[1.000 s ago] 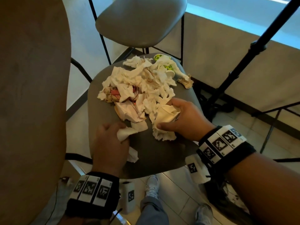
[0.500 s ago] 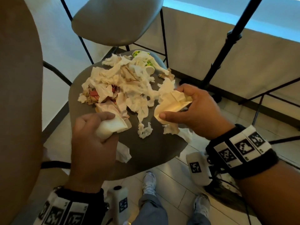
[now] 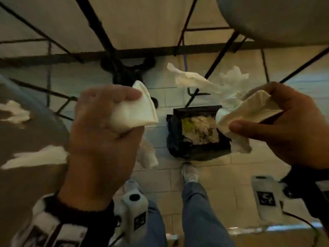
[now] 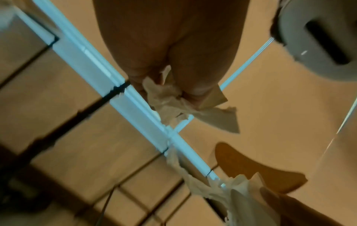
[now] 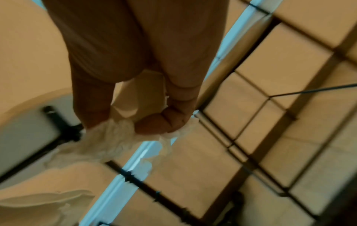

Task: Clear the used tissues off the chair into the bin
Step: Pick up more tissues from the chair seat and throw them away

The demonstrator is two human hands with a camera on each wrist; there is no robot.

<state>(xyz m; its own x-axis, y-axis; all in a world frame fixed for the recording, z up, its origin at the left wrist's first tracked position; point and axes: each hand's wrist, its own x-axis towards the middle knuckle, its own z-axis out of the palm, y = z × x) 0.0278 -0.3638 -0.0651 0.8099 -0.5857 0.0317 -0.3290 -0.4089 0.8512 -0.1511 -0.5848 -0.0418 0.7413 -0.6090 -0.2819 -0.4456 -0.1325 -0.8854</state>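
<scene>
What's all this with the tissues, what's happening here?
A person is clearing used tissues into a bin. The left hand grips one folded wad of tissue, the right hand a bigger, trailing bunch. Both are held above the black-lined bin on the floor, already partly full. A few tissues remain on the chair seat at left.

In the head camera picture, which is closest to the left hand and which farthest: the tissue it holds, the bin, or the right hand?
1. Tissue wad, in the left hand's grip.
2. Bin, on the floor between both hands.
3. Right hand, far side, gripping its own tissues.
</scene>
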